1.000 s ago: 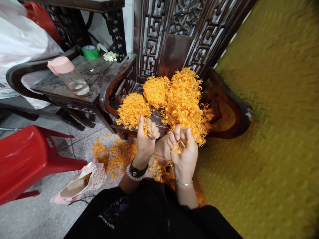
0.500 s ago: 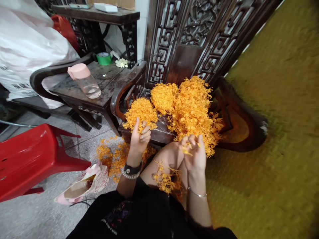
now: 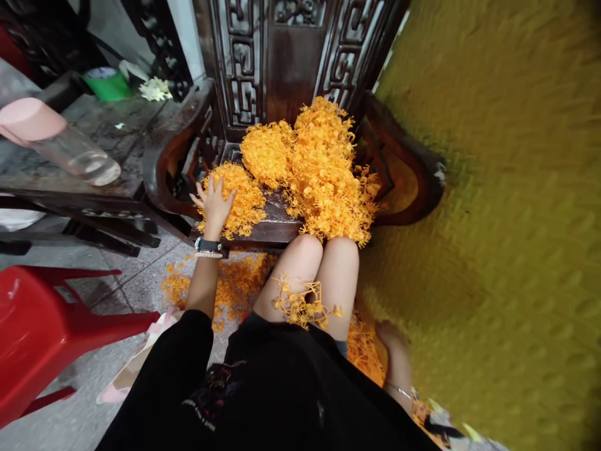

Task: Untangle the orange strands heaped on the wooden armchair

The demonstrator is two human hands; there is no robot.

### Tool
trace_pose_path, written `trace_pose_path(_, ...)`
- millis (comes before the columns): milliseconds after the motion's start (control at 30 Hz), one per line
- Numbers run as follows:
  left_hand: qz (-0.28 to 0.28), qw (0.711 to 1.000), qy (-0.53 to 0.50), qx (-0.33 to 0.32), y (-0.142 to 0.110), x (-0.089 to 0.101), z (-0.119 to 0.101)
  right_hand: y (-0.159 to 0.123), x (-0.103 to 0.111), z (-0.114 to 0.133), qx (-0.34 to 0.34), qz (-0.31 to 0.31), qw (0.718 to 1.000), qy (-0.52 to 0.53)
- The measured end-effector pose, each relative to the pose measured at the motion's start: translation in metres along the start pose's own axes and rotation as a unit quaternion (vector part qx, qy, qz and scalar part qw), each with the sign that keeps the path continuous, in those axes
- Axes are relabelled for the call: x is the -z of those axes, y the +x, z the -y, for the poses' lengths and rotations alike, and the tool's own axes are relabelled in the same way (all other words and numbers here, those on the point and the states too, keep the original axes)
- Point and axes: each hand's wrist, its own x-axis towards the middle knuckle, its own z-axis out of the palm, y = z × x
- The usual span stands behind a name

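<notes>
My left hand (image 3: 215, 205) rests with spread fingers on the left heap of small orange branching pieces (image 3: 244, 207), which look like plastic flower parts. Behind it, a rounder heap (image 3: 267, 150) and a tall heap (image 3: 326, 169) of the same pieces cover much of the dark wooden chair seat (image 3: 279, 219). A loose clump (image 3: 303, 304) of them lies across my thighs. Low on the right, my right hand (image 3: 394, 341) is down beside my leg, next to another orange pile (image 3: 364, 351). Its fingers are blurred and partly hidden, so what they hold does not show.
On the side table at left are a pink-lidded bottle (image 3: 61, 138), green tape (image 3: 107, 83) and a pale flower (image 3: 155, 89). A red plastic stool (image 3: 37, 338) and a bag (image 3: 126, 369) stand on the floor, where orange pieces (image 3: 235, 282) are scattered. A yellowish textured surface (image 3: 498, 219) fills the right.
My left hand has moved left onto the left heap and spread its fingers. From above my knees, my right hand, which had orange pieces at its fingers, has dropped to my right side. The view has shifted.
</notes>
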Motion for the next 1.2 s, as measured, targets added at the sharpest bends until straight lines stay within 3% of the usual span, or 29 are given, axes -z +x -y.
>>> trace_pose_path(100, -0.005, 0.999, 0.020, -0.042, -0.007, -0.005, 0.000, -0.014, -0.016, 0.025, -0.010, -0.048, 0.999, 0.009)
trace_pose_path(167, -0.010, 0.998, -0.006, -0.063, -0.009, -0.007, 0.000, -0.025, -0.026, 0.057, 0.061, -0.073, 0.993, 0.074)
trace_pose_path(200, -0.008, 0.997, -0.024, -0.069, -0.009, -0.007, 0.000, -0.029, -0.031, 0.073, 0.135, -0.018, 0.986, 0.098)
trace_pose_path(267, -0.007, 0.996, -0.050, -0.072, -0.009, -0.005, -0.002, -0.037, -0.040, 0.101, 0.272, 0.161, 0.946, 0.077)
trace_pose_path(333, -0.014, 0.997, -0.044, -0.070, -0.014, -0.001, -0.008, -0.041, -0.050, 0.117, 0.320, 0.266, 0.909, 0.037)
trace_pose_path(400, 0.000, 0.996, -0.041, -0.074, -0.028, 0.002, -0.020, -0.041, -0.059, 0.122, 0.300, 0.296, 0.906, 0.039)
trace_pose_path(433, 0.033, 0.994, -0.059, -0.083, -0.039, 0.003, -0.027, -0.039, -0.062, 0.122, 0.274, 0.298, 0.912, 0.067)
trace_pose_path(500, 0.153, 0.973, -0.140, -0.098, -0.067, 0.004, -0.044, -0.035, -0.063, 0.124, 0.207, 0.291, 0.919, 0.165)
trace_pose_path(600, 0.357, 0.883, -0.296, -0.073, -0.114, 0.001, -0.069, -0.027, -0.059, 0.134, 0.114, 0.286, 0.901, 0.304)
trace_pose_path(667, 0.428, 0.834, -0.346, -0.044, -0.139, -0.004, -0.083, -0.022, -0.055, 0.144, 0.082, 0.287, 0.884, 0.359)
trace_pose_path(700, 0.443, 0.826, -0.347, -0.036, -0.147, -0.006, -0.088, -0.020, -0.054, 0.149, 0.065, 0.287, 0.875, 0.384)
trace_pose_path(933, 0.437, 0.834, -0.325, -0.089, -0.157, -0.007, -0.108, -0.009, -0.041, 0.164, -0.049, 0.206, 0.825, 0.524)
trace_pose_path(1067, 0.364, 0.882, -0.287, -0.088, -0.160, 0.000, -0.108, -0.006, -0.027, 0.170, -0.044, 0.212, 0.808, 0.548)
trace_pose_path(1200, 0.262, 0.933, -0.244, -0.046, -0.160, -0.007, -0.103, -0.010, -0.025, 0.177, 0.010, 0.255, 0.806, 0.534)
